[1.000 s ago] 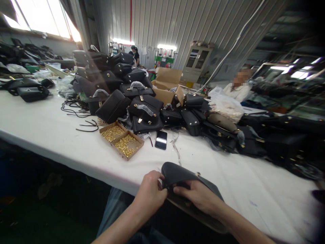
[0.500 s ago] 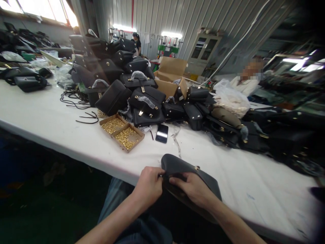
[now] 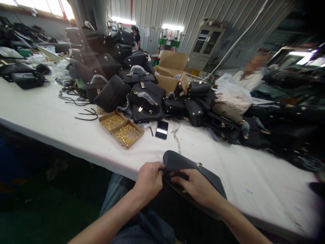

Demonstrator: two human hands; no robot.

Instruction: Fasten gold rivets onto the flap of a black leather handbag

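Your left hand (image 3: 149, 181) pinches the near-left end of the black bag (image 3: 194, 169) between thumb and fingers. Your right hand (image 3: 194, 186) reaches into the bag's opening, fingers curled; whether they grip anything cannot be determined. The bag lies tilted at the near edge of the white table (image 3: 122, 161). Beyond it, the phone (image 3: 161, 130) lies flat, near two adjoining cardboard trays (image 3: 127, 146) of gold hardware (image 3: 124, 135), in front of the bag pile (image 3: 146, 98).
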